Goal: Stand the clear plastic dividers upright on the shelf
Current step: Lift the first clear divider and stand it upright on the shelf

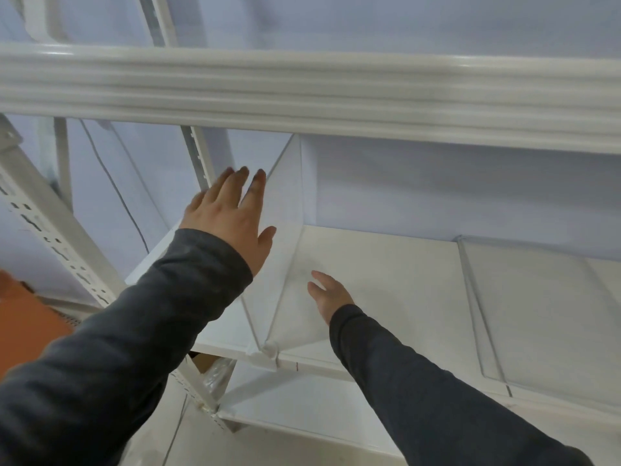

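A clear plastic divider [289, 210] stands upright across the white shelf [386, 264], running from the front edge to the back wall. My left hand [232, 216] is flat and open against the divider's left side, fingers spread upward. My right hand [331, 295] rests open against the lower right side of the same divider, near the shelf board; whether it touches is unclear. Another clear divider [524, 304] lies flat on the shelf at the right. A further clear sheet [114, 176] stands tilted at the far left.
The upper shelf's white front beam [302, 95] crosses the view just above my hands. A perforated white upright [50, 237] stands at left, with an orange object [23, 317] beside it. A lower shelf [302, 401] and a plastic-wrapped bundle [215, 375] lie below.
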